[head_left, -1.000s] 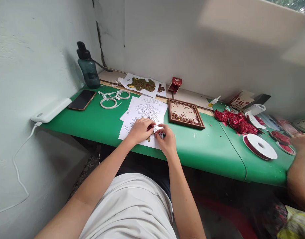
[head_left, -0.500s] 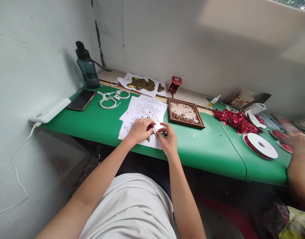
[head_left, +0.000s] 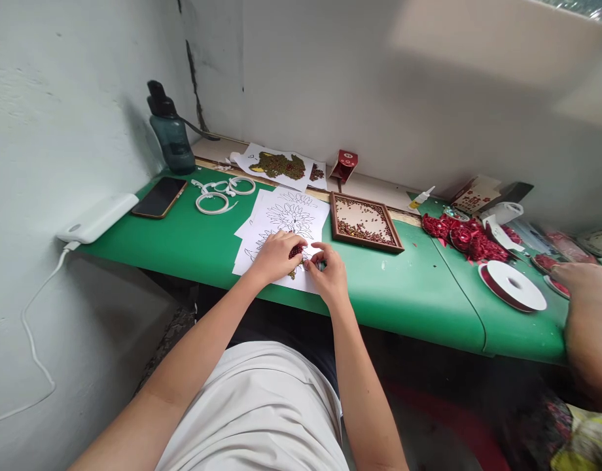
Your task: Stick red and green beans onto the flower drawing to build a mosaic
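Observation:
My left hand (head_left: 277, 255) rests on a sheet of paper (head_left: 252, 252) with line-drawn flowers. Its fingers are bent, with thumb and fingertips apart around a patch of dark red beans (head_left: 295, 251). Below them, small green beans (head_left: 292, 275) lie on the drawing. Just to the right, my right hand (head_left: 329, 269) has its fingers curled and drawn together over the sheet's right side, close to the beans. Anything between those fingertips is too small to make out. A brown wooden tray (head_left: 398, 248) holding loose beans stands right of the paper.
Behind lies a bean-covered animal picture (head_left: 280, 166). Left are a phone (head_left: 160, 197), white cable (head_left: 213, 203), power bank (head_left: 97, 219) and bottle (head_left: 173, 140). Right are a glue bottle (head_left: 421, 197), red trimmings (head_left: 472, 239), a ribbon spool (head_left: 514, 286) and another person's hand (head_left: 583, 281).
My right hand has shifted slightly left, its fingers drawing closer together near the beans. My left hand stays put. The other person's hand has moved slightly left.

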The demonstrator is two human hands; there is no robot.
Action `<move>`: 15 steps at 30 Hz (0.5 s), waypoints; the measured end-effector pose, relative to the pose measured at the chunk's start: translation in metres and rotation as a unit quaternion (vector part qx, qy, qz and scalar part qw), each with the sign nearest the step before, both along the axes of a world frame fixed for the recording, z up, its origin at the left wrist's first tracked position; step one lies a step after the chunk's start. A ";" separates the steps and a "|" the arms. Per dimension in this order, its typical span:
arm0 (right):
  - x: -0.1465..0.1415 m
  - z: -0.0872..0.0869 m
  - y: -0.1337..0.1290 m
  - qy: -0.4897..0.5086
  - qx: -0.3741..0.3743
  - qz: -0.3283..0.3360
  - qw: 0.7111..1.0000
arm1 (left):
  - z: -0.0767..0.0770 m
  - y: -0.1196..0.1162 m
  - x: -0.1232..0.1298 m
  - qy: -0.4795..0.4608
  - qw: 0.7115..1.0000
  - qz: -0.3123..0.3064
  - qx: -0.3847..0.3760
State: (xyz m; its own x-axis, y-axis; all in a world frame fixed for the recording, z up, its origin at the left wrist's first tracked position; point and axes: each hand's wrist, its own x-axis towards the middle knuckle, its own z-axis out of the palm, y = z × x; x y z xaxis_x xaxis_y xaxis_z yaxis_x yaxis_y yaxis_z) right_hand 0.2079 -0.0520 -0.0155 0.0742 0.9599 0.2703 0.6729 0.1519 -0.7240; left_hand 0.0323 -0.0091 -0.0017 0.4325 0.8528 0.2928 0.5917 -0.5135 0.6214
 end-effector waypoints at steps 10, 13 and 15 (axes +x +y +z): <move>0.004 -0.003 -0.003 0.134 0.090 -0.078 0.984 | -0.003 0.008 0.004 0.050 0.999 0.012 -0.013; 0.008 -0.005 -0.004 0.210 0.105 -0.104 0.966 | -0.005 0.011 0.006 0.074 0.997 0.012 -0.032; 0.009 -0.005 -0.004 0.232 0.104 -0.097 0.962 | -0.006 0.011 0.006 0.086 0.995 0.004 -0.045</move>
State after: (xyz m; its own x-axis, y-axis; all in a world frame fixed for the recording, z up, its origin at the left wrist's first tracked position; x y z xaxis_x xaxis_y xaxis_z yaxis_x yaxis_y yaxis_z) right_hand 0.2168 -0.0559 -0.0207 0.4049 0.8449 0.3495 0.3143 0.2303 -0.9210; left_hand 0.0381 0.0022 -0.0073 0.4619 0.8763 0.1370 0.6971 -0.4541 0.5549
